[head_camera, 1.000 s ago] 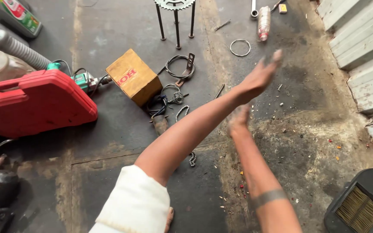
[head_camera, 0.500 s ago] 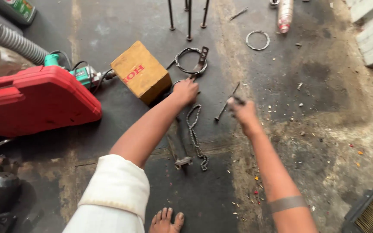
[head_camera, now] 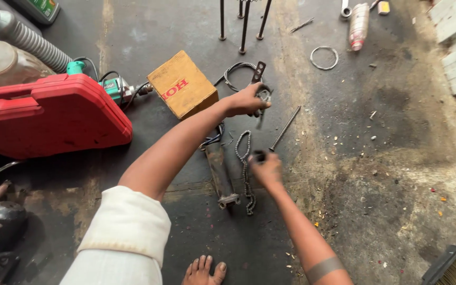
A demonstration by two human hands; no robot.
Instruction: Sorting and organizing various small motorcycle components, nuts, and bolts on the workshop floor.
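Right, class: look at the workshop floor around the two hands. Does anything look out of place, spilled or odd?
Yes. Parts lie loose on the stained floor: a chain, a long rod and a metal ring sit scattered, not in the red case. Small debris flecks litter the floor near the right hand.

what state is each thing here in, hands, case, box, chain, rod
left hand: closed on a small metal part
right hand: gripping the rod's end
rod: tilted, far end on the floor
red case: shut, flat
box: closed, on the floor
chain: slack, stretched out
ring: lying flat
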